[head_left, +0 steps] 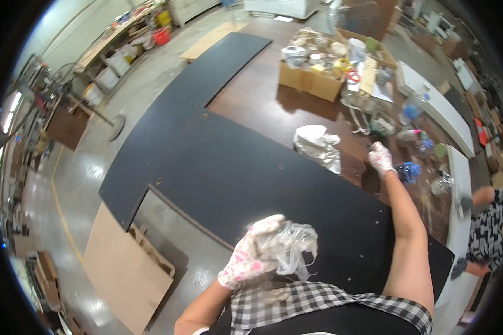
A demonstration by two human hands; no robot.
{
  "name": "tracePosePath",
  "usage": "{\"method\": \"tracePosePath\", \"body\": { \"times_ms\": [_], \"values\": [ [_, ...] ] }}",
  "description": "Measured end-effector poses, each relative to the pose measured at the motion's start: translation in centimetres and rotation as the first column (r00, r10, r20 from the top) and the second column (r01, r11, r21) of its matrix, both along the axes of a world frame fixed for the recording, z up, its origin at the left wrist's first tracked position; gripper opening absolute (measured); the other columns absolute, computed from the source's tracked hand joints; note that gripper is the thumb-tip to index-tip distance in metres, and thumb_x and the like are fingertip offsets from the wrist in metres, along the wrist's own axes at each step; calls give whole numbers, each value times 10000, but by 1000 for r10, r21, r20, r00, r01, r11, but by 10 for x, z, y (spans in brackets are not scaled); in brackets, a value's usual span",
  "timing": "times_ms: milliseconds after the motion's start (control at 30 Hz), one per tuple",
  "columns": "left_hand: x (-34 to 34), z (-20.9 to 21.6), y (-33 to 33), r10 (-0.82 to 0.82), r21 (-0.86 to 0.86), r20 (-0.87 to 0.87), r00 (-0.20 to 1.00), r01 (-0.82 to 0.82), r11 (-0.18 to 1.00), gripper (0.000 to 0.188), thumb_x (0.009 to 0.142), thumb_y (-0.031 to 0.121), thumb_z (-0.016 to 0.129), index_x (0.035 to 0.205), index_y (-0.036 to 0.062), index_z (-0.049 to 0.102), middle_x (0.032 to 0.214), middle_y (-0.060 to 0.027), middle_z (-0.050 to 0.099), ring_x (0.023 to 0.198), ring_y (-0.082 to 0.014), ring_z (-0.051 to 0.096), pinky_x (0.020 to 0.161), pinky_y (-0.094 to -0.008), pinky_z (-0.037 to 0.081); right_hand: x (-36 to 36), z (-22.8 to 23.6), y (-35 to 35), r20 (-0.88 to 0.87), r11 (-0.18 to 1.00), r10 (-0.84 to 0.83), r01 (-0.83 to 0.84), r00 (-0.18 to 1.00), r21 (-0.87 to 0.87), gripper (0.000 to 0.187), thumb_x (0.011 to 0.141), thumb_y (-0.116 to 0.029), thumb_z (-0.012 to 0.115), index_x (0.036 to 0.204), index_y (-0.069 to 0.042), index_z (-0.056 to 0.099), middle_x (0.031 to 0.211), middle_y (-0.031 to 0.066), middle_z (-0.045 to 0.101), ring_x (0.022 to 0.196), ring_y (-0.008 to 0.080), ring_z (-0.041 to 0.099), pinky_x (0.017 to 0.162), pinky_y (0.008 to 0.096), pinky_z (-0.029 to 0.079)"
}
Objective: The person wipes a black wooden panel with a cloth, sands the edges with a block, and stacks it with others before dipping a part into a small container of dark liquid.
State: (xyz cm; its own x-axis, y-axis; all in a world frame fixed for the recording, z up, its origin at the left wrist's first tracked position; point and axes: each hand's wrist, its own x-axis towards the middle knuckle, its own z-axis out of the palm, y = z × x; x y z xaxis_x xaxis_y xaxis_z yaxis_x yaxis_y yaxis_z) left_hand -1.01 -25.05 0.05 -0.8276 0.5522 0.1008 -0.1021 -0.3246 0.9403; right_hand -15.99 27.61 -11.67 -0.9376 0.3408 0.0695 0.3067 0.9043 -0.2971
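Note:
My left hand [250, 254], in a white glove with pink spots, is closed on a crumpled clear plastic bag [290, 245] above the near edge of a large black panel [235, 162]. Farther off, my right hand [381, 159], in a matching glove, stretches over the brown tabletop [251, 84]. Its fingers are bent downward, and what they hold, if anything, is hidden. Close beside it lies a blue crumpled plastic bottle or wrap [409, 172]. A crumpled white cloth or bag [317, 146] rests to its left, by the panel's edge.
A cardboard box [307, 81] full of jars and tape stands at the back of the table. Plastic bottles [412, 109] are scattered along the right side. At the far right a person in a patterned top [486, 231] is near a white board [461, 201]. A tan board [126, 271] leans at lower left.

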Motion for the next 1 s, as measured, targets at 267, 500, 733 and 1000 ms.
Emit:
{"method": "tracePosePath", "body": {
  "times_ms": [267,500,733,1000],
  "values": [
    [-24,14,8,126,127,130,983,-143,982,862,752,105,854,1458,51,362,1442,-158,493,1333,-273,495,1111,-442,422,86,192,-224,-324,84,253,-355,911,-931,474,937,-246,614,1345,-11,554,697,-84,399,571,20,378,528,183,330],
    [-27,4,7,101,-95,-15,995,-102,990,895,736,379,855,1415,1,412,1417,-150,535,1297,-274,521,1135,-425,362,139,194,-282,-306,466,878,-801,367,376,487,814,-231,705,1285,-337,647,654,-66,505,526,133,496,473,313,370],
    [-44,21,-27,-274,-134,152,950,294,946,1038,712,241,872,1533,13,278,1522,-141,418,1416,-241,395,1161,-387,321,126,221,-329,-387,567,759,-824,523,-1,258,658,-161,805,905,-165,731,746,42,665,632,219,662,550,327,501],
    [-84,21,-55,-408,-269,-160,899,358,894,1255,718,215,815,1588,14,-67,1659,-210,55,1536,-293,97,1224,-392,159,82,186,-357,-31,629,314,-232,949,-742,406,851,-363,715,907,32,641,753,109,624,729,104,557,654,319,481]
  ]
}}
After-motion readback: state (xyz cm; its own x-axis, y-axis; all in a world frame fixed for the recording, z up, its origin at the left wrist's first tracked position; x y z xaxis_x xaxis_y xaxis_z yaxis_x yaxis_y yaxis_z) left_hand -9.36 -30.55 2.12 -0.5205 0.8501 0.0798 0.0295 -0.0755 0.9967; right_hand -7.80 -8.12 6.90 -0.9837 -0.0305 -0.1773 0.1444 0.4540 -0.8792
